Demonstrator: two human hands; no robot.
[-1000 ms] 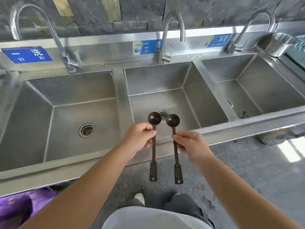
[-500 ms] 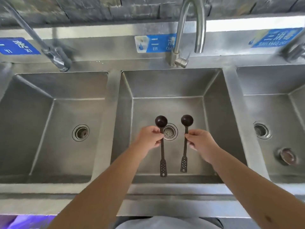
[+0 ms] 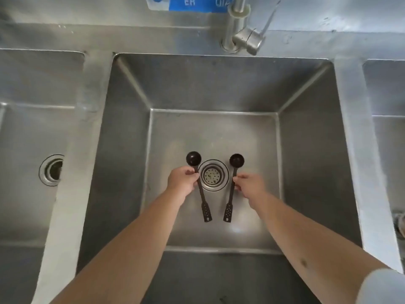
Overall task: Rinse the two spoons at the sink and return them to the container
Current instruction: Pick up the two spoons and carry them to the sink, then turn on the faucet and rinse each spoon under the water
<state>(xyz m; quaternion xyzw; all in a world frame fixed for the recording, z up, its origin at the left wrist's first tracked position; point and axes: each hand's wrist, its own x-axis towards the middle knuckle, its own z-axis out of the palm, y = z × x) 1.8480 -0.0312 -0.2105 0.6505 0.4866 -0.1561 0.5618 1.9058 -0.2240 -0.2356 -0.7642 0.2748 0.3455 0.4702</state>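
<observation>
over the middle basin of the steel sink, the left hand pinches one dark spoon and the right hand the other spoon, each grip closed on a handle, bowls flanking the drain strainer.

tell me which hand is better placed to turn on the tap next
Right, probably. The steel tap's lever sits right of the middle basin's centre, nearer the right hand than the left hand. Both hold a dark round-bowled spoon, so one must free up.
</observation>
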